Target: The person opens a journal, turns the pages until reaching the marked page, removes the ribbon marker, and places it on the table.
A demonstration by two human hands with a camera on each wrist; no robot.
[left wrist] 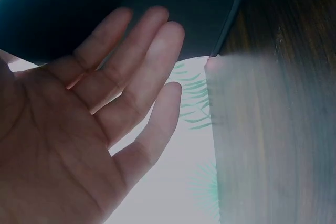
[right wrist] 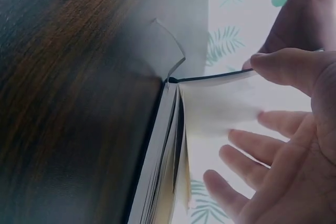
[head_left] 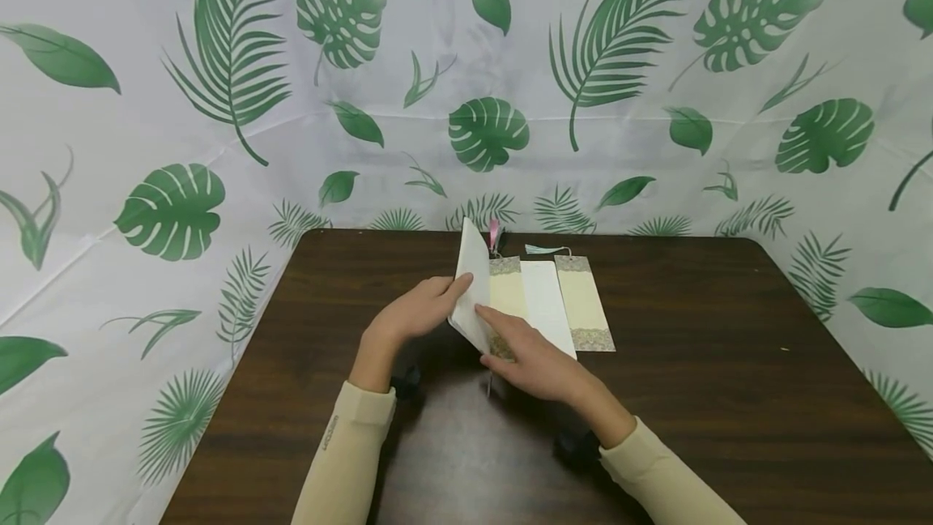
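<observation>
A dark-covered book (right wrist: pixel 155 153) lies on the table, its cover (left wrist: pixel 173 9) raised on the left with a white inner side (head_left: pixel 472 266). My left hand (head_left: pixel 417 310) holds that cover, thumb over the white side and fingers behind the dark outside. Reaching in from the right, my right hand (head_left: pixel 535 359) has its fingers spread loosely by the white side, thumb at the cover's lower edge. A cream bookmark (head_left: pixel 506 290) with patterned ends and a pink tassel (head_left: pixel 495 233) lies against the fold. Right of it shows a white page (head_left: pixel 543 298).
Another cream bookmark (head_left: pixel 583 298) with a pale blue tassel (head_left: pixel 545 249) lies at the page's right side. A thin ribbon (right wrist: pixel 176 40) sticks out from the book's spine. The dark wooden table (head_left: pixel 729 395) ends at a leaf-print cloth (head_left: pixel 408 136) behind.
</observation>
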